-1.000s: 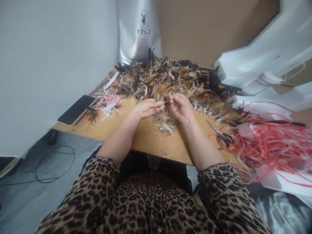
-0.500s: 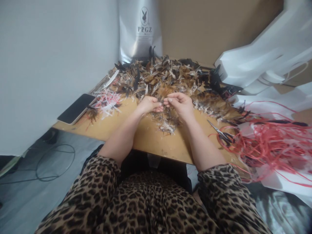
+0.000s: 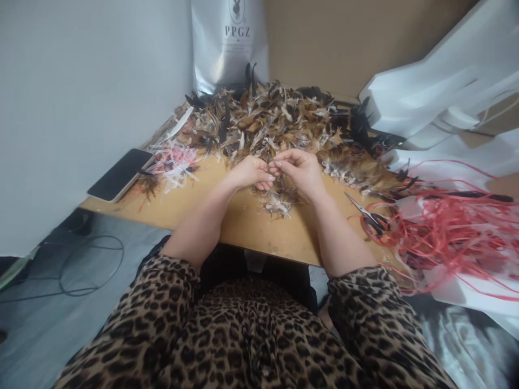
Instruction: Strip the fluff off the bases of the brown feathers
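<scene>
My left hand (image 3: 252,173) and my right hand (image 3: 298,168) meet above the tan table (image 3: 259,235), fingertips almost touching. Both are closed in a pinch; what lies between the fingers is too small to make out against the feathers. Behind them spreads a large heap of brown and black feathers (image 3: 279,116). Just below my fingers lies a small clump of feathers with whitish ends (image 3: 275,204). Scissors (image 3: 367,212) with dark handles rest to the right of my right forearm.
A phone (image 3: 120,175) lies at the table's left edge, beside pink and white strips (image 3: 174,161). Tangled red ribbon (image 3: 458,232) covers the right side. A silver bag (image 3: 231,48) stands behind the feathers, and white foam pieces (image 3: 421,92) are at the right.
The view has shifted slightly, so the table and bag appear a little higher. My hands remain together, with the fingertips slightly closer to each other.
</scene>
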The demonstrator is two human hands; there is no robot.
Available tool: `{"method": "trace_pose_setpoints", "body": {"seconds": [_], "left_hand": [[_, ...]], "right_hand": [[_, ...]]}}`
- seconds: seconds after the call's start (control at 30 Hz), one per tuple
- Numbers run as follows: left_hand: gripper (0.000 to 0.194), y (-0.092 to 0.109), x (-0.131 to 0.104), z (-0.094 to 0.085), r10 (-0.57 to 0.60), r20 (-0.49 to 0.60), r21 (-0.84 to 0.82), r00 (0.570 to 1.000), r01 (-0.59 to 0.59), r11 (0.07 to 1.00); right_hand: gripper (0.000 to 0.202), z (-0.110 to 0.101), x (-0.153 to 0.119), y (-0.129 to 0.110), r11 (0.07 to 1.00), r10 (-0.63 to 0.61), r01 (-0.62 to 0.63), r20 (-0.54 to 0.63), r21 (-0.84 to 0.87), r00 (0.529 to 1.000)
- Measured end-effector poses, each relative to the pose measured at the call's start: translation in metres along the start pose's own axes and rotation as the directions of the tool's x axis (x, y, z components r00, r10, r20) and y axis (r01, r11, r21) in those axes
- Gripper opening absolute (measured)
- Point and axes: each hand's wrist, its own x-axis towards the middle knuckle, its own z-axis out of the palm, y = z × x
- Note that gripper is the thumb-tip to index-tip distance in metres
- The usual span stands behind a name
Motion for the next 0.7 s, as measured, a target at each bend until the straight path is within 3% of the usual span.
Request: {"method": "trace_pose_setpoints", "body": {"seconds": [0.23,0.47,0.7], "left_hand": [[0.017,0.003,-0.003,0.007,-0.023,-0.004,0.164,1.000,0.023,0.986],[0.017,-0.001,-0.004,0.007,0.059,0.126,0.219,0.990,-0.086,0.972],[0.014,0.008,-0.011,0.010,0.143,0.222,0.134,0.964,-0.176,0.975]], "right_hand": [[0.017,0.006,-0.004,-0.002,0.997,0.070,-0.065,0.159,-0.034,0.985],[0.017,-0.011,0.002,-0.002,0.995,0.083,-0.078,0.077,-0.069,0.994],[0.028,-0.026,0.010,0.013,0.986,0.159,-0.163,0.073,0.046,0.985]]}}
